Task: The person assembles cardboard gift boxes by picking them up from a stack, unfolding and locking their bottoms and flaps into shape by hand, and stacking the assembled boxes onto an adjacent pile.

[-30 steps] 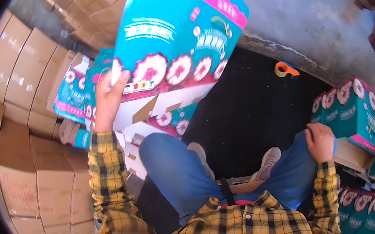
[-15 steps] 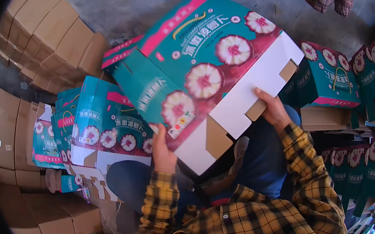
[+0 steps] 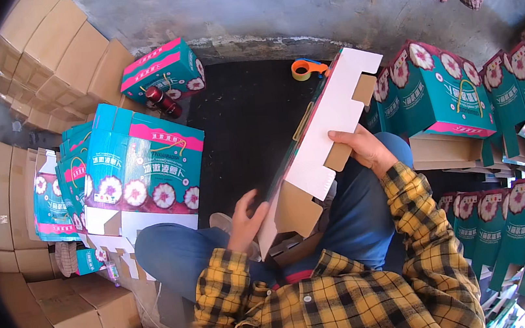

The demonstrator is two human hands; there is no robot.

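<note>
A flattened teal gift carton (image 3: 300,146) is tipped up on its side above my lap. Its white bottom flaps with brown cut-out tabs face me, and the printed face is mostly turned away. My right hand (image 3: 364,150) grips the flaps at the right edge, thumb on the white board and fingers behind. Beside the carton's lower left edge is my left hand (image 3: 247,221), thumb and fingers apart, the thumb at the edge. Whether it bears any weight is unclear.
Flat teal cartons (image 3: 145,168) lean at my left, near brown boxes (image 3: 74,311). A black mat (image 3: 231,122) lies ahead, with an upright carton (image 3: 182,69), a dark red flask (image 3: 163,102) and an orange tape dispenser (image 3: 308,68) around it. Formed teal cartons (image 3: 451,95) stand at right.
The carton has turned from its printed face showing to standing on edge, and shifted right. My left hand has loosened from its corner, while my right hand keeps its grip on the flaps.
</note>
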